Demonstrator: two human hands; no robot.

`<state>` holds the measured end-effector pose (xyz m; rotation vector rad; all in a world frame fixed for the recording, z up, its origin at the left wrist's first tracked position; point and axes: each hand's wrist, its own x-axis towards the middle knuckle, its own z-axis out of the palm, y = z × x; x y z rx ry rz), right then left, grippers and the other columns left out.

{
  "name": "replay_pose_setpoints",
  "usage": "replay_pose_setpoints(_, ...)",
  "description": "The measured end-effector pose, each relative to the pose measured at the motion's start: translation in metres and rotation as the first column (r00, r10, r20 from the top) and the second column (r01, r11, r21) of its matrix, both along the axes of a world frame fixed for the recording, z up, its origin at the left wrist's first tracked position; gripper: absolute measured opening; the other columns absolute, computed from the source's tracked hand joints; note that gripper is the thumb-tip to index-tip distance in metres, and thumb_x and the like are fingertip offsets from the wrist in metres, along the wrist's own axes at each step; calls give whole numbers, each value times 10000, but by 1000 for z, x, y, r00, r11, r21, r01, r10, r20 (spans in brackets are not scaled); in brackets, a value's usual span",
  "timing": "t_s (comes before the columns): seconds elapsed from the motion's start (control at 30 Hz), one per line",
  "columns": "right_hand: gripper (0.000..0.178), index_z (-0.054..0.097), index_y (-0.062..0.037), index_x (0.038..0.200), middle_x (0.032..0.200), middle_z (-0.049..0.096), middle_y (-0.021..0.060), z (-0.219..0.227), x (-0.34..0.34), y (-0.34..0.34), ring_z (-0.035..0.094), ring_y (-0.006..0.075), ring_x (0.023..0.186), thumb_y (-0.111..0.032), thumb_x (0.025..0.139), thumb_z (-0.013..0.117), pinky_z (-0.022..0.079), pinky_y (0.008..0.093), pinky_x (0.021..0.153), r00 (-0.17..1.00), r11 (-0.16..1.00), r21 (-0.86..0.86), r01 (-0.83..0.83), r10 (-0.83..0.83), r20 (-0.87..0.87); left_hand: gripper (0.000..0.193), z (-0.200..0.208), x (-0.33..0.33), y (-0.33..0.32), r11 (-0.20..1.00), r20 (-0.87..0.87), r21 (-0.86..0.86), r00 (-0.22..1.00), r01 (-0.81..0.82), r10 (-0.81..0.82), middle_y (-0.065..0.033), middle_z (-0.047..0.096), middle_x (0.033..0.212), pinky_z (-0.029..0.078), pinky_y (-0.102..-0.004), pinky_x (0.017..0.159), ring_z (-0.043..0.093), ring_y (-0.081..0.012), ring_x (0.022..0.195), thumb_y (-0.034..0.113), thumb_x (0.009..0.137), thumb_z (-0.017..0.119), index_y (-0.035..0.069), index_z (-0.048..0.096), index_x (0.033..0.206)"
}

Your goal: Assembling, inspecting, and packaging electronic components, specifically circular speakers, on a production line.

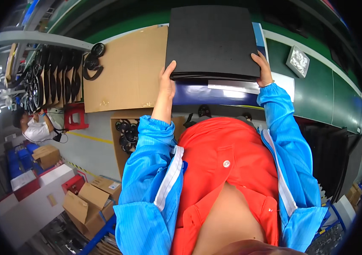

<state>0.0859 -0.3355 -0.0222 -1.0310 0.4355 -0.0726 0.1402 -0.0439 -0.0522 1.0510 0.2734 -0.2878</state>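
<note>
Between my two hands is a stack of black rectangular sheets [210, 40], with several thin edges showing along its near side. My left hand [168, 81] grips its near left corner, thumb on top. The right hand [264, 70] grips the right edge near the corner, its thumb also on the top face. The fingers under the stack are hidden. Below the near edge lie a glossy dark blue surface [191, 93] and a pale strip [232, 85]. To the left a brown cardboard sheet [125, 70] covers the bench.
Black ring-shaped parts [92, 63] sit on the cardboard's left end. Farther left, more black round parts hang on a rack [57, 76]. A silvery square box [298, 61] rests on the green bench [317, 91]. An open carton [117, 144] stands below; another person [38, 127] works far left.
</note>
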Motion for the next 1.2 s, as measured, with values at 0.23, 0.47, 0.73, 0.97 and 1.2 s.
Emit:
replay_pose_setpoints(0.23, 602, 352, 22, 1187, 1165, 416, 130, -27, 2, 6, 367, 179, 1088, -383, 772, 512, 265, 241, 903, 984, 867, -470, -165, 115, -133, 671, 3, -1, 7, 932, 45, 363, 999, -8, -9, -147, 328, 1222, 220, -299, 941, 285, -227, 1143, 208, 664, 638, -15, 307, 1204)
replay_pose_setpoints(0.47, 543, 478, -113, 1089, 965, 522, 104, -63, -46, -66, 441, 284, 960, -360, 634, 641, 314, 364, 839, 965, -243, -944, -222, 84, -248, 625, 31, -34, -22, 166, 540, 802, 578, -574, -612, -164, 360, 1187, 269, -402, 891, 351, -288, 1091, 246, 653, 651, 43, 364, 1170)
replay_pose_setpoints(0.73, 521, 536, -129, 1017, 999, 533, 90, -33, -20, -90, 502, 250, 945, -338, 563, 685, 396, 347, 790, 654, -223, -670, -708, 150, -741, 493, 29, -58, -80, -67, 301, 860, 609, -506, -734, -69, 398, 1139, 189, -454, 917, 371, -238, 1059, 281, 647, 639, 177, 462, 1095)
replay_pose_setpoints(0.97, 527, 534, -81, 1010, 946, 562, 125, 30, -46, -106, 535, 277, 882, -303, 557, 686, 414, 338, 770, 614, -265, -640, -721, 184, -767, 404, 26, -53, -85, -103, 321, 808, 579, -581, -749, -15, 463, 1063, 195, -444, 924, 439, -179, 969, 265, 638, 644, 211, 525, 1021)
replay_pose_setpoints(1.2, 406, 590, -5, 822, 789, 578, 176, 64, -80, -172, 566, 291, 721, -255, 521, 696, 440, 323, 640, 620, -232, -696, -680, 324, -714, 414, 26, -60, -84, -161, 324, 770, 597, -617, -734, -10, 467, 1059, 206, -434, 925, 445, -174, 963, 263, 638, 641, 219, 518, 1030)
